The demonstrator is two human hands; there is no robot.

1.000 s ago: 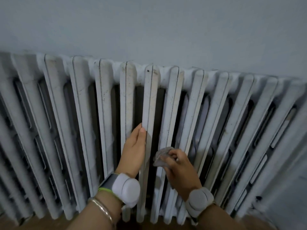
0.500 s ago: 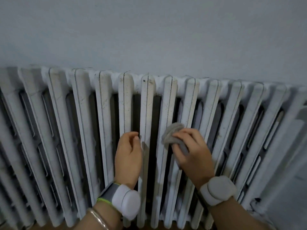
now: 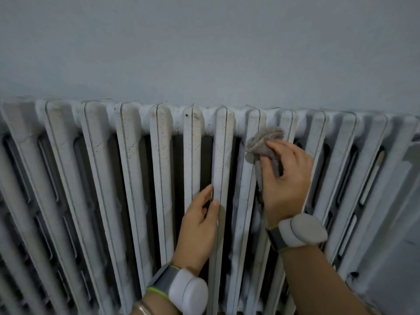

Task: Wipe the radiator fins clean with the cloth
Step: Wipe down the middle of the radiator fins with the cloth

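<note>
A white cast-iron radiator [image 3: 131, 178] with several dusty, speckled vertical fins fills the lower part of the head view. My right hand [image 3: 286, 178] holds a bunched grey cloth [image 3: 263, 142] and presses it against a fin near the top, right of centre. My left hand [image 3: 200, 223] rests lower down on the middle fins, its fingers reaching into the dark gap between two of them. Part of the cloth is hidden under my right palm.
A plain pale wall [image 3: 204, 53] rises above the radiator. Both wrists wear white rounded bands. Dark gaps separate the fins. At the far right the radiator ends against a pale surface [image 3: 397, 269].
My right hand has slid the cloth upward along the fin from mid-height to near the top. My left hand has stayed at about the same height on the middle fins.
</note>
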